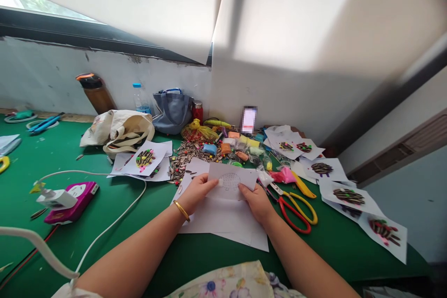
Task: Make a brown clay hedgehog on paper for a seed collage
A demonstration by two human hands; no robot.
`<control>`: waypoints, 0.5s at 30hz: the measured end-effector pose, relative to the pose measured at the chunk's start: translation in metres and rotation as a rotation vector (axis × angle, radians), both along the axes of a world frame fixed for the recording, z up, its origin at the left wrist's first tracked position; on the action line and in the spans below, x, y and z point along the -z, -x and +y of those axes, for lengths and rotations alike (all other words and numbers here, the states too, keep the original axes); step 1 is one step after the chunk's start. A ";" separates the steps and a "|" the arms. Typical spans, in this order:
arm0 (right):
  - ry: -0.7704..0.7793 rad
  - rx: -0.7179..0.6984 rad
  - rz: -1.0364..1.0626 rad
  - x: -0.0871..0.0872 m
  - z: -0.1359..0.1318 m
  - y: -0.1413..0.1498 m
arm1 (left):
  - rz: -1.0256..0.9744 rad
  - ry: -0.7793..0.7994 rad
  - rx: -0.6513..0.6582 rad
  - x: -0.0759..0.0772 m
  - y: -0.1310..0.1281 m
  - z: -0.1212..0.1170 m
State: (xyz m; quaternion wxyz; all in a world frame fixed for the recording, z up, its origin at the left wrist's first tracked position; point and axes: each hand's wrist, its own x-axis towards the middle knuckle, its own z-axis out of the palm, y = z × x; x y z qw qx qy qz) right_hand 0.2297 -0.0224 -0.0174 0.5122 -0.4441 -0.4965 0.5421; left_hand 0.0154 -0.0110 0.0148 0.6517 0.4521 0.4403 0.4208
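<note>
Paper [240, 178], faintly sketched, in left hand [197, 193], right hand [256, 203].

Colours as I read them on my remote feed: white card [230, 181] printed with a grey dotted oval; scissors [291, 216] with red and yellow handles; gold bangle [181, 211]; magenta case [70, 207]; green tabletop [52, 158]; cream garment [220, 281] patterned with blue and mauve flowers.

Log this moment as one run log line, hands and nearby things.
left hand: holds paper with dotted oval | right hand: holds same paper | nearby: red-and-yellow-handled scissors
</note>
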 end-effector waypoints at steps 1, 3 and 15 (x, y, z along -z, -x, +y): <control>-0.003 -0.001 -0.010 -0.001 0.000 0.000 | -0.003 0.006 0.010 0.000 0.000 0.000; -0.003 -0.002 -0.022 -0.002 0.000 0.000 | -0.012 0.016 0.027 0.000 0.000 0.000; -0.043 -0.026 -0.088 0.002 0.000 -0.001 | 0.023 -0.088 -0.004 0.000 0.000 0.000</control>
